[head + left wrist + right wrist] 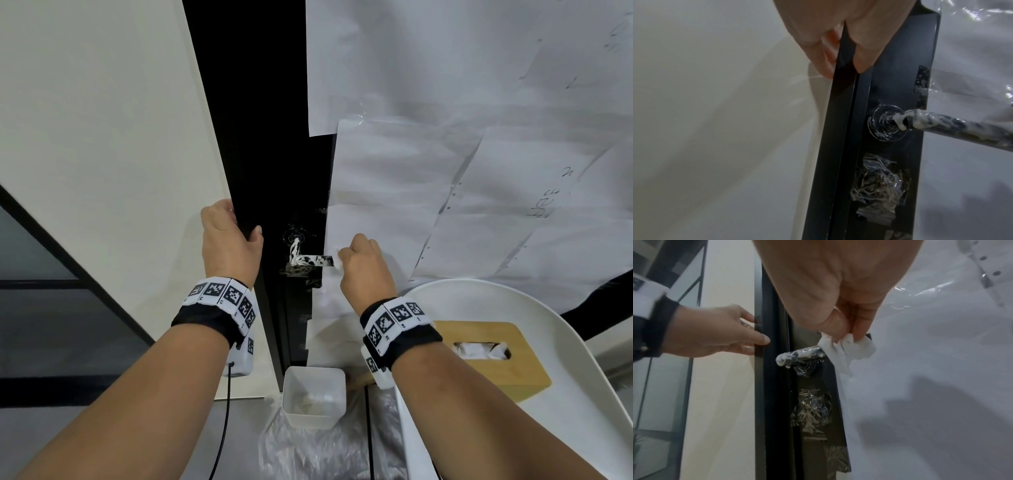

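A: While the left hand [229, 240] curls round the edge of the black door [898, 91] just above the lever, how should the person go about this wipe?

B: Steadily, by the look of it. The right hand [366, 263] pinches a crumpled white tissue [846, 347] between thumb and fingertips, at the free end of the door handle [310, 260]. The wad looks small, so it is best drawn along the bar toward the round base plate [879, 133] in one direction. Then it should be refolded to a clean face, or it will only smear the stuff about.

A: And the left?

B: The thumb lies on the face and the fingers wrap behind the edge. That grip ought to stop the door swinging under the pressure.

A: How does the handle look?

B: It is a dark horizontal lever on the door's face, mottled with white foam or paste. The thickest blob sits at the bend by the base plate, where it drips, and streaks run the whole bar.

A: Anything handy nearby?

B: There is a wooden tissue box [493, 356] at lower right for a fresh sheet. A small white bin [313, 394] below the handle holds what look like used wads
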`<state>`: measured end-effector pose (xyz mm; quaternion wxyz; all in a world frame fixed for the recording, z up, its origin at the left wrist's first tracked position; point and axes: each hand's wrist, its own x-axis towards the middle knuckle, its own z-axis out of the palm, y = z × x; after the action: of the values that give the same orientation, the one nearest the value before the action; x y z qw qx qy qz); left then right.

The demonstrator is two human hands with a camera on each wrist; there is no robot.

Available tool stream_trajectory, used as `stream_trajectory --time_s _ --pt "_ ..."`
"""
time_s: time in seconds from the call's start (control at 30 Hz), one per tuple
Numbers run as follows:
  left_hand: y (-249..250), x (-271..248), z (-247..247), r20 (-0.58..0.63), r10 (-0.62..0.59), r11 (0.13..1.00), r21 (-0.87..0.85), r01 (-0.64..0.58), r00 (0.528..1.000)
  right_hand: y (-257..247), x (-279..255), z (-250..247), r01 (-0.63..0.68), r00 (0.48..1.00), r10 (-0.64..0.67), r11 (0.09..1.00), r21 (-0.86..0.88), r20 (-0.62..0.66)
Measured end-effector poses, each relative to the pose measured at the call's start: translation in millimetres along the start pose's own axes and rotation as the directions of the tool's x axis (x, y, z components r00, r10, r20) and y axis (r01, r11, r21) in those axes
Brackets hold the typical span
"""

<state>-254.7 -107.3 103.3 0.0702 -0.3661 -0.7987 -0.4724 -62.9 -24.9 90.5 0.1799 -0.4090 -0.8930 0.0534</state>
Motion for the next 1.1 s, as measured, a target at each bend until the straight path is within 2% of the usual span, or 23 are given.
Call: stream_trajectory --time_s 0.13,0.23,0.3,0.47,0.63,0.8,0.93,1.03,1.1 --pt "0 0 1 -0.002 -0.001 1.000 0.001 0.001 1.000 7 -6 -2 -0.006 0.999 0.006 1.000 0.023 -0.037" --pt "-1 0 1 -0.002 -0.003 1.000 0.011 0.003 1.000 19 -3 -2 -0.109 0.989 0.115 0.992 0.063 -0.098" --pt "-2 0 2 0.000 -0.001 1.000 0.014 0.001 1.000 24 -2 2 -0.158 0.982 0.166 0.984 0.087 -0.092" --pt "-1 0 2 -0.002 -0.008 1.000 -0.006 0.008 1.000 27 0 15 -0.270 0.955 0.294 0.919 0.287 -0.046" --pt "-2 -1 1 -0.002 0.010 1.000 0.007 -0.010 1.000 25 -4 7 -0.373 0.927 0.367 0.879 0.298 0.079" --pt "0 -1 0 -0.002 -0.004 1.000 0.009 0.004 1.000 28 -2 4 -0.507 0.862 0.477 0.794 0.336 0.174" --pt "2 -1 0 0.001 -0.006 1.000 0.000 0.006 1.000 26 -11 -1 -0.468 0.879 0.417 0.845 0.259 0.230" --pt "2 -2 0 0.003 -0.015 1.000 -0.019 0.015 1.000 18 -17 -6 -0.394 0.919 0.372 0.863 0.316 0.129" --pt "2 -2 -1 0.003 -0.017 1.000 -0.020 0.017 1.000 12 -18 -10 -0.299 0.947 0.323 0.881 0.367 -0.003"
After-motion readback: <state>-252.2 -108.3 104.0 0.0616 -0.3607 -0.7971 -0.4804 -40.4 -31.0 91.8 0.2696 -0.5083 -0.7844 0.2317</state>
